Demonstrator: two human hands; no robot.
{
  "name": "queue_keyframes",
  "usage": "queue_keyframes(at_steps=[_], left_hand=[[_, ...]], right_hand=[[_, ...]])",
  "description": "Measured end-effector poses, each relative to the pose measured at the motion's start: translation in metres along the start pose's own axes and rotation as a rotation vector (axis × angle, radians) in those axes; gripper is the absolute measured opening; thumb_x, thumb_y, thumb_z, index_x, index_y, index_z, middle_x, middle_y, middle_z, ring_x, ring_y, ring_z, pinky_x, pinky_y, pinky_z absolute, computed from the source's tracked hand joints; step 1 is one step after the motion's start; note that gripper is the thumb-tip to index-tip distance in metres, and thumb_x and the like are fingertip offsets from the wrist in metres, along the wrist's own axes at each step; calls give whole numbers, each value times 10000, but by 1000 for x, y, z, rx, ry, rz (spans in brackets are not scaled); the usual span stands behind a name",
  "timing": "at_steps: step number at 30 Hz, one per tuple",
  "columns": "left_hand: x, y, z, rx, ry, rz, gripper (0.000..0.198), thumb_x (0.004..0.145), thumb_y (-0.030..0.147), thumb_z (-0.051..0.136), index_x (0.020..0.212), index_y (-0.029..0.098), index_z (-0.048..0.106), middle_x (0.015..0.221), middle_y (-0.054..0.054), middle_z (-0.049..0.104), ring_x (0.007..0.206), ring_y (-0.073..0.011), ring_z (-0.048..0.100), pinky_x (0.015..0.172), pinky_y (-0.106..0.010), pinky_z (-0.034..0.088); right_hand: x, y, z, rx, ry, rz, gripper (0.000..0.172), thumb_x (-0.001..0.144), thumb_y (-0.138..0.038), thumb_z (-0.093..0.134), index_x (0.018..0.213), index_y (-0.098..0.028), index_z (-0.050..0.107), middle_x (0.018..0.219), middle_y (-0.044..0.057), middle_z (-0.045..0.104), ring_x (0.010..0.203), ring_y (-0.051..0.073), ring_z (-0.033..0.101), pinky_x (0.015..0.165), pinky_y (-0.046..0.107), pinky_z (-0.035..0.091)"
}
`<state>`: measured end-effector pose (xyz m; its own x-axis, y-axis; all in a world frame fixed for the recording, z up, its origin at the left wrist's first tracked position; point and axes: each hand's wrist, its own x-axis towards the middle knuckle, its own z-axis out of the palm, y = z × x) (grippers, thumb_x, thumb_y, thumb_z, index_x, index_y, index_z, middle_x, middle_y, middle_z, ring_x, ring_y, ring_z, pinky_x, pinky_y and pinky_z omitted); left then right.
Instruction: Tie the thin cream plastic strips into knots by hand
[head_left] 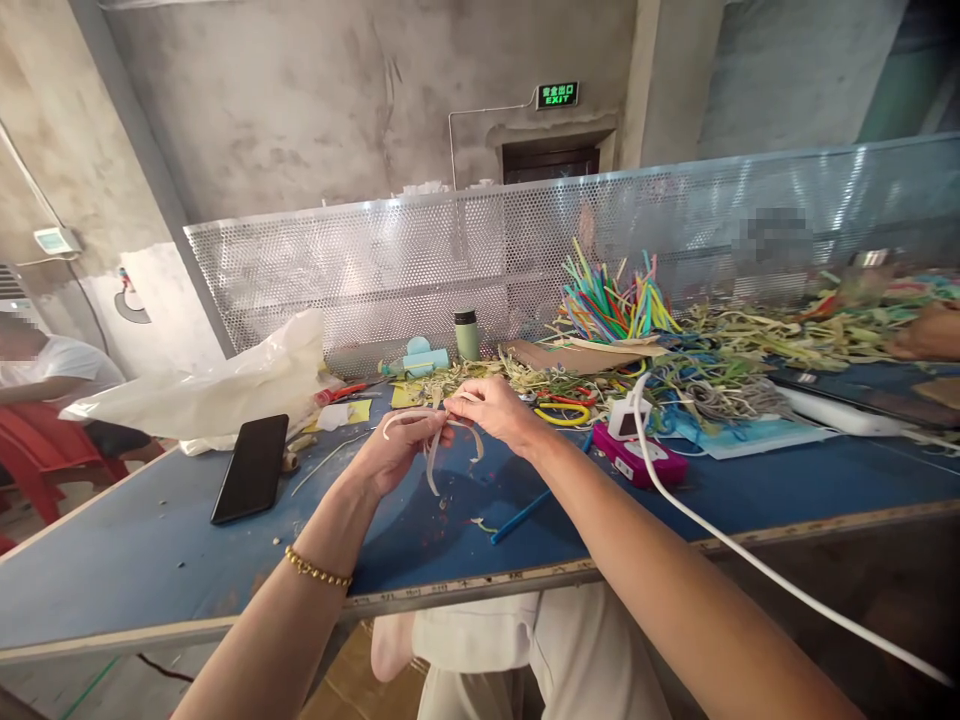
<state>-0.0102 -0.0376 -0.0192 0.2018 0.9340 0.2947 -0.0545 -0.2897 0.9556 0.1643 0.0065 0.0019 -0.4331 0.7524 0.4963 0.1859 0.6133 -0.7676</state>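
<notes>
Pale, narrow flat strips [433,468] cross one another between my two hands, just above the blue tabletop [315,560]. My left hand [396,448] is closed on them, and some ends curl out over its fingers and hang below. The fingertips of my right hand [493,408] pinch the strips where they meet, close against the left fingers. How the strips join is hidden by the fingers. On the table under my right forearm lies a thin blue stick [521,517], with a small scrap of fibre by its near end.
A black phone [251,468] lies left, near a crumpled plastic sheet [247,370]. Behind my hands are red-handled scissors [341,393], a green bottle [466,335] and colourful pipe cleaners [615,300]. A magenta power block [645,455] with a white cable stands right, before heaped dry strips [772,340].
</notes>
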Motion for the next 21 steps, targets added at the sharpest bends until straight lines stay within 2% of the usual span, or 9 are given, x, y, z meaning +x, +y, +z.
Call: queue_keyframes(at_steps=[4,9,13,15,17,21], left_hand=[[-1,1,-1,72,-32,55,251,732,363,748,672,119,733,705,-88,672,690,-170,540,647,-303,359],[-2,2,-2,64,-59,40,236,692,353,779,655,125,736,701,-90,678,707,-178,550,659,-305,362],[1,0,-3,-43,36,-53,243,670,348,795,755,123,761,735,-90,697,677,-168,571,630,-293,377],[3,-2,-4,-118,94,-108,252,653,335,797,783,122,764,755,-86,702,659,-158,576,619,-282,390],[5,-5,-6,-151,123,-141,245,640,327,789,757,114,756,731,-79,692,621,-143,562,592,-271,388],[7,-8,-9,-155,129,-164,225,629,314,776,694,105,728,615,-45,631,538,-121,512,537,-261,361]], right_hand=[[-1,-1,5,45,0,14,282,760,-380,670,618,-145,607,563,-24,546,534,102,465,511,232,324],[0,3,3,89,-10,39,351,763,-421,705,577,-148,586,544,-11,574,511,99,499,492,222,363],[3,4,-3,79,25,187,491,769,-579,686,548,-148,602,522,48,618,484,140,572,478,252,435],[2,2,-4,121,-43,217,522,771,-622,665,565,-143,633,553,75,654,500,155,602,485,262,458],[1,0,-1,132,-109,184,461,766,-562,704,586,-141,649,599,79,682,530,153,620,498,254,468],[-1,-3,6,13,-44,102,263,771,-285,721,573,-151,611,596,43,667,529,134,612,500,231,464]])
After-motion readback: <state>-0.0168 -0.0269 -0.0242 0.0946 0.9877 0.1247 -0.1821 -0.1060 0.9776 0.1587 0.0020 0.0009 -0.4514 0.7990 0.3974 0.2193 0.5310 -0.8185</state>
